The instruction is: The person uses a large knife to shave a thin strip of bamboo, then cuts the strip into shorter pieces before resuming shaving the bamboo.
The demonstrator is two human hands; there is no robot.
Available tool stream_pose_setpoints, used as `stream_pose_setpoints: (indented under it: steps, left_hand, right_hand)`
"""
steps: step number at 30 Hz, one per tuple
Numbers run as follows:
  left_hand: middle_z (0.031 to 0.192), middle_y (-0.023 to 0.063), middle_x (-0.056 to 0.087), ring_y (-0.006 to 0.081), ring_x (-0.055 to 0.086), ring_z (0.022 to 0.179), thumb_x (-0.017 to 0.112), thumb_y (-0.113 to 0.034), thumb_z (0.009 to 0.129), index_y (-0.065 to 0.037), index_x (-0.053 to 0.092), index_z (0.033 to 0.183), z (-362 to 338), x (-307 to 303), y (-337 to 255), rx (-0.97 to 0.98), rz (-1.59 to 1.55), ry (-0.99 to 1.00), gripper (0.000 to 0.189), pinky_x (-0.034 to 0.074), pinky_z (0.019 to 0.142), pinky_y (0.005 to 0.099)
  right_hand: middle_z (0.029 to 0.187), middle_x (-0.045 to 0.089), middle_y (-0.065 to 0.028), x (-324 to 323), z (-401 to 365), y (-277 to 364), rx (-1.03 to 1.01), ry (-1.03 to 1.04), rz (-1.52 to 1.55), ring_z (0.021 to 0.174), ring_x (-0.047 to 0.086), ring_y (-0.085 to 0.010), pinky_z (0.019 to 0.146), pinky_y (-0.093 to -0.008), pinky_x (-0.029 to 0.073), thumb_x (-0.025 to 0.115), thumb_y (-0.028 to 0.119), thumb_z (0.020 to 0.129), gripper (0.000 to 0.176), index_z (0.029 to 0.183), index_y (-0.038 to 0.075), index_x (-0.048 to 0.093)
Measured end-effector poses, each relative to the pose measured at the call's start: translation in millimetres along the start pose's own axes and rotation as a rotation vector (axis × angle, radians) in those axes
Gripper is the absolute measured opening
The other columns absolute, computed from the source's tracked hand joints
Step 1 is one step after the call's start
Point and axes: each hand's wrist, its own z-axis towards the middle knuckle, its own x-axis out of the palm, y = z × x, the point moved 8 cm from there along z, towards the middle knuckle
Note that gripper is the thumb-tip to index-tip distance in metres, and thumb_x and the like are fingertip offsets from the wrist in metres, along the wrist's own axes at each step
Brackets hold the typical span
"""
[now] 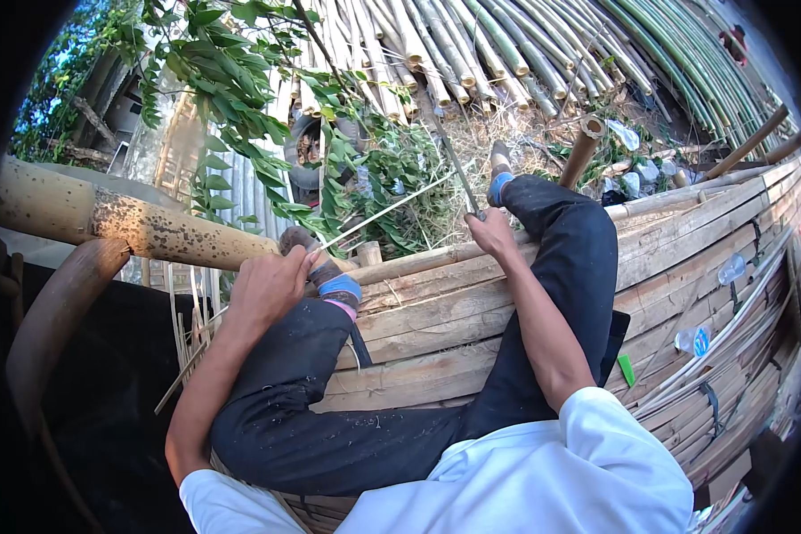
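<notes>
My left hand is closed on the near end of a thin, pale bamboo strip, close to my left foot. The strip slants up and right over the leaves and dry grass. My right hand is wrapped round the handle of a long, dark blade, which points up and away to the left. The strip's far end lies near the blade; whether they touch I cannot tell. A thick bamboo pole runs in from the left beside my left hand.
Bamboo slats lie under my legs. Long bamboo poles fill the far ground. A tyre stands behind leafy branches. An upright bamboo post rises beyond my right knee. Plastic bottles lie at right.
</notes>
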Motion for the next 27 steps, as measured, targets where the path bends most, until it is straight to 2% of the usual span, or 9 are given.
stream_pose_setpoints:
  steps: [8,10,14,15,16,18,20,23,27]
  left_hand:
    - [0.054,0.0197,0.053,0.0412,0.056,0.053,0.047,-0.031,0.096,-0.008,0.05,0.078,-8,-11,3,0.022,-0.071,-0.046,0.03,0.041,0.049,0.0519]
    - [0.054,0.0198,0.053,0.0412,0.056,0.054,0.047,-0.031,0.096,-0.008,0.05,0.078,-11,-15,7,0.022,-0.078,-0.057,0.03,0.041,0.05,0.0519]
    - [0.055,0.0203,0.054,0.0419,0.056,0.056,0.047,-0.031,0.096,-0.007,0.051,0.078,-10,-12,13,-0.023,-0.154,-0.046,0.03,0.042,0.052,0.0519]
    - [0.056,0.0204,0.054,0.0422,0.056,0.056,0.047,-0.032,0.096,-0.007,0.051,0.077,-9,-12,12,-0.015,-0.192,-0.041,0.031,0.042,0.053,0.052]
    - [0.056,0.0204,0.054,0.0422,0.056,0.056,0.047,-0.032,0.096,-0.007,0.051,0.077,-9,-11,11,-0.014,-0.189,-0.037,0.031,0.042,0.053,0.052]
    - [0.057,0.0213,0.054,0.0429,0.056,0.058,0.047,-0.032,0.096,-0.007,0.052,0.077,-6,-10,9,-0.001,-0.175,-0.001,0.032,0.042,0.055,0.0526]
    - [0.057,0.0218,0.054,0.0431,0.056,0.059,0.047,-0.031,0.096,-0.007,0.053,0.077,-5,-7,11,-0.015,-0.162,0.003,0.032,0.042,0.056,0.0529]
    - [0.058,0.0225,0.055,0.0434,0.056,0.061,0.047,-0.031,0.096,-0.006,0.053,0.077,-4,-6,9,-0.03,-0.184,0.032,0.032,0.042,0.058,0.0535]
    - [0.06,0.0224,0.055,0.0439,0.055,0.061,0.047,-0.032,0.096,-0.005,0.055,0.077,-8,-3,11,-0.017,-0.204,0.038,0.033,0.042,0.058,0.0536]
  right_hand:
    - [0.061,0.058,-0.0218,-20,-7,4,-0.06,-0.084,0.075,0.062,0.06,-0.0351,0.065,-0.0448,0.044,0.056,0.036,0.078,0.043,0.064,-0.006,0.058]
    - [0.055,0.056,-0.0118,-25,-8,0,-0.026,-0.136,0.16,0.054,0.054,-0.0216,0.058,-0.0374,0.043,0.056,0.038,0.079,0.046,0.062,-0.005,0.057]
    - [0.051,0.05,-0.0068,-13,-23,39,-0.285,-0.067,0.007,0.052,0.05,-0.0181,0.055,-0.0366,0.04,0.057,0.04,0.081,0.049,0.057,-0.002,0.051]
    - [0.054,0.054,-0.016,-8,-20,37,-0.234,-0.038,0.026,0.054,0.055,-0.0275,0.057,-0.0423,0.042,0.058,0.037,0.081,0.047,0.062,-0.005,0.055]
    - [0.054,0.054,-0.016,-7,-21,34,-0.231,-0.037,0.029,0.054,0.055,-0.0275,0.057,-0.0423,0.042,0.058,0.037,0.081,0.047,0.062,-0.005,0.055]
    - [0.054,0.053,-0.018,-13,-16,8,0.016,-0.088,0.308,0.053,0.055,-0.0301,0.056,-0.043,0.041,0.058,0.038,0.081,0.047,0.062,-0.005,0.056]
    - [0.054,0.052,-0.0205,-19,-14,4,-0.027,-0.156,0.251,0.053,0.054,-0.0329,0.057,-0.0433,0.042,0.058,0.039,0.081,0.047,0.063,-0.004,0.057]
    - [0.053,0.053,-0.0197,-11,-25,41,-0.273,-0.054,0.039,0.053,0.055,-0.0323,0.058,-0.0443,0.042,0.058,0.043,0.082,0.051,0.062,-0.004,0.057]
    - [0.057,0.055,-0.0206,-3,-24,45,-0.235,-0.004,-0.019,0.058,0.059,-0.0333,0.06,-0.0446,0.044,0.058,0.045,0.081,0.053,0.061,-0.004,0.057]
